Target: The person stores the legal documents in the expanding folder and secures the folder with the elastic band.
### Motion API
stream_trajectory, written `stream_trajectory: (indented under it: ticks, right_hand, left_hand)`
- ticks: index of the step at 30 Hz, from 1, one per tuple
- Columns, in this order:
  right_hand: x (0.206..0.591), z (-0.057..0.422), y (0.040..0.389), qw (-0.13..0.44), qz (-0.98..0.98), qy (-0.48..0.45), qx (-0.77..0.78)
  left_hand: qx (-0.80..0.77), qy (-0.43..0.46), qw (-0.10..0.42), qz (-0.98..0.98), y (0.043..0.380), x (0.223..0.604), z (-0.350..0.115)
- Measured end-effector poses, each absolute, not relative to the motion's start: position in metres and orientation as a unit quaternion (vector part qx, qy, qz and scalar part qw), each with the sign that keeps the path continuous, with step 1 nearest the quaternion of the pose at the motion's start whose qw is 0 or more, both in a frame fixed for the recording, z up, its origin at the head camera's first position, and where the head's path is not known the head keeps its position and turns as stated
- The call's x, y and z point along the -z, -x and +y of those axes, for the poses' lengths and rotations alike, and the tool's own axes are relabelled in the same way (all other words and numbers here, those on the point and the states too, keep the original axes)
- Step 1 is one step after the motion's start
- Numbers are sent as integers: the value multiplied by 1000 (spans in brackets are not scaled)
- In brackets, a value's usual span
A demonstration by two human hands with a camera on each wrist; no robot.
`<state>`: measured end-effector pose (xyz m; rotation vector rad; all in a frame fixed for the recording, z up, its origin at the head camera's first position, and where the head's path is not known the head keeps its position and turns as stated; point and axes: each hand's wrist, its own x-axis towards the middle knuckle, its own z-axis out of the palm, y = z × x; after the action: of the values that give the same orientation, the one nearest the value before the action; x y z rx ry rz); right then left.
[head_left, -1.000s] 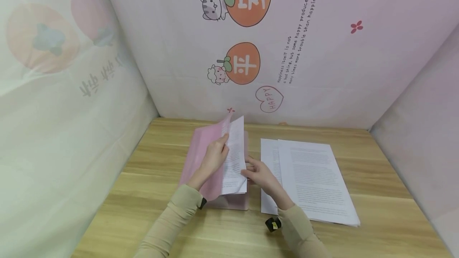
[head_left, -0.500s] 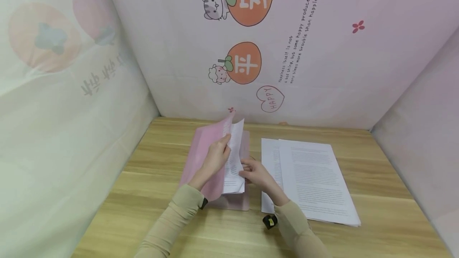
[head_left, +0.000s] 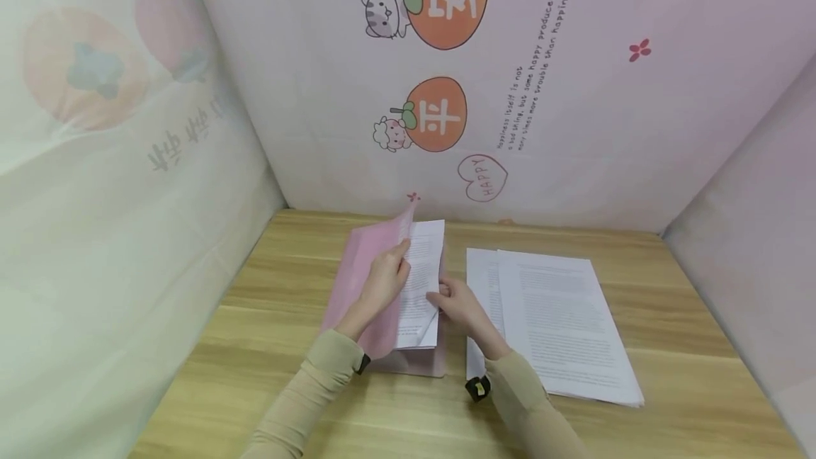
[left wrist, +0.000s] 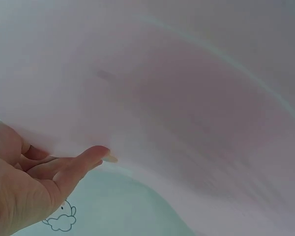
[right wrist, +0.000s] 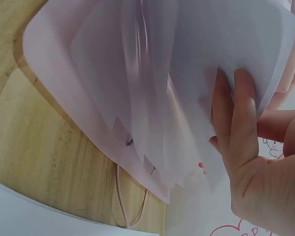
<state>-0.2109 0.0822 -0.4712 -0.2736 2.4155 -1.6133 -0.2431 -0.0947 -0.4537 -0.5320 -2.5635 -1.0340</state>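
A pink plastic folder (head_left: 363, 250) lies on the table with its front cover raised. My left hand (head_left: 381, 280) holds that cover at its free edge; the left wrist view shows my thumb and fingers (left wrist: 81, 167) at the edge of the translucent cover (left wrist: 201, 103). Inside the folder stand printed paper sheets (head_left: 419, 261), partly hidden by the cover. With my right hand (head_left: 460, 307) I pinch their right edge, thumb in front and fingers behind. In the right wrist view several thin translucent sleeves or leaves (right wrist: 147, 98) fan out beside the sheets (right wrist: 226, 34).
Two overlapping groups of printed sheets (head_left: 561, 317) lie on the wooden table (head_left: 676, 346) to the right, one partly under my right forearm. A thin elastic loop (right wrist: 120, 196) hangs from the folder's edge. Printed cloth walls (head_left: 561, 176) enclose the table at the back and sides.
The sheets in the folder bowed leftward half a second ago and now stand straighter, their top edge further right. My right hand has shifted slightly with them; my left hand keeps its place.
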Motion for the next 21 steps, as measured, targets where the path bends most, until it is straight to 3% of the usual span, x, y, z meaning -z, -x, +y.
stream_trajectory:
  ticks: [21]
  right_hand:
    - [469,88,223,150,804,88,569]
  left_hand:
    - [351,192,164,-902,241,452,-94]
